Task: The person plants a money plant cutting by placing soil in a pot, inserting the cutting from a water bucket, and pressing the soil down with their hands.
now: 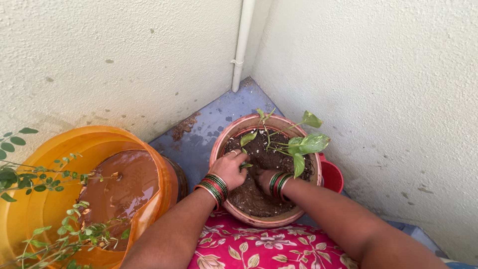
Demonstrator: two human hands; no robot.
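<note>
Dark soil is being pressed inside a round terracotta clay pot, which is sitting in the wall corner on a blue-grey floor. The left hand is being held curled, fingers together, on the soil beside a small green-leaved plant — the right hand is being pushed into the soil, its fingers buried, so its state cannot be told. A large orange plastic tub of muddy water is standing well to the left — a red plastic container is touching the pot's right side

A: Clearance around the clay pot?
B: Tight. Walls close behind and right, red container touching its right side, orange bucket near left.
A: Any open floor?
B: Strip toward the back corner, up to the white pipe. Plant stems crowd the pot's right half.
</note>
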